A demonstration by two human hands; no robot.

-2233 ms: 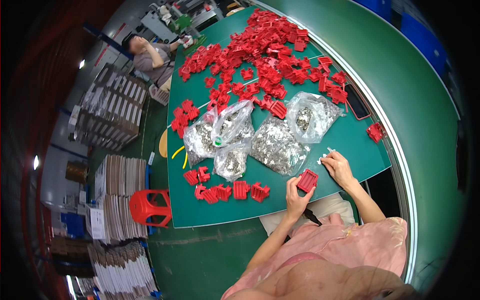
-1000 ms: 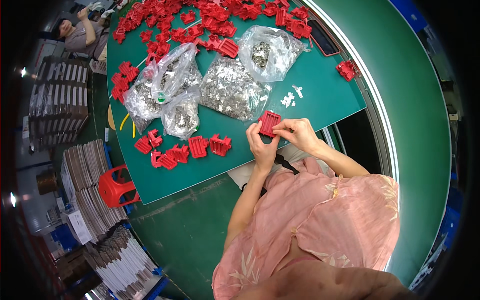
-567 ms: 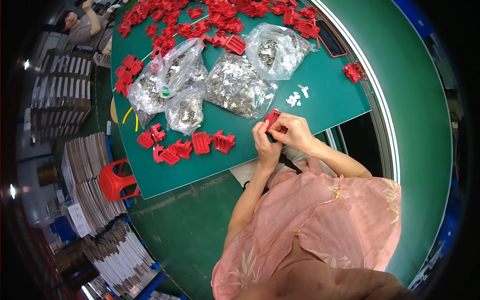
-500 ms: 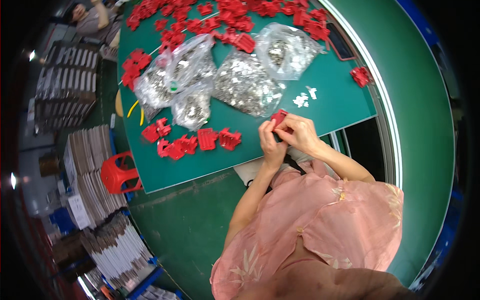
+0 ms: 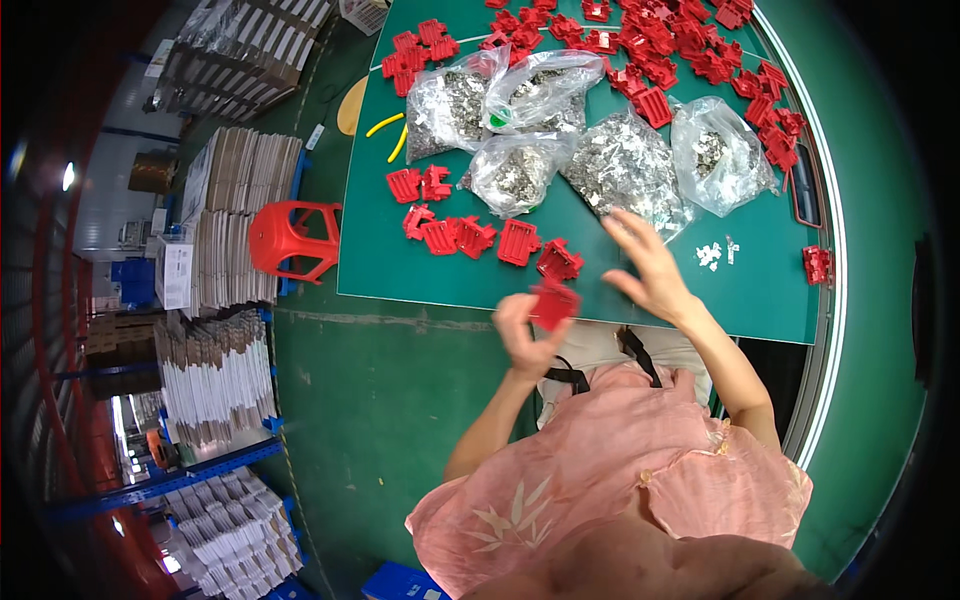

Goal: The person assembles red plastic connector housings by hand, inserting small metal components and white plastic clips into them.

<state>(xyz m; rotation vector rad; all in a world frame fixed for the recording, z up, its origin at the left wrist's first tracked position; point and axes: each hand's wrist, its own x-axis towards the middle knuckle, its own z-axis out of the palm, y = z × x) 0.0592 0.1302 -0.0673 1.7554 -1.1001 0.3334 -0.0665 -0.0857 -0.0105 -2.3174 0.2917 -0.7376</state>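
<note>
My left hand [image 5: 525,335] grips a red plastic part [image 5: 556,304], blurred by motion, just past the table's near edge. My right hand [image 5: 648,270] is apart from it, fingers spread over the green table [image 5: 450,275], with nothing in it. Beyond my right hand lies a clear bag of small shiny metal pieces [image 5: 628,165]. A few loose silvery pieces [image 5: 709,256] lie to its right. Close to the held part, several red plastic parts [image 5: 518,242] form a row running left along the near side.
More clear bags of metal pieces [image 5: 512,172] stand across the middle. Heaped red parts [image 5: 690,40] cover the far side. Yellow-handled pliers [image 5: 398,142] lie at the left edge, a red stool [image 5: 295,240] beside the table. Stacked cardboard [image 5: 235,215] stands further left.
My hands were together on a red part; now they are apart. The left has carried the part leftward toward the row, and the right has let go and spread its fingers. The view has shifted.
</note>
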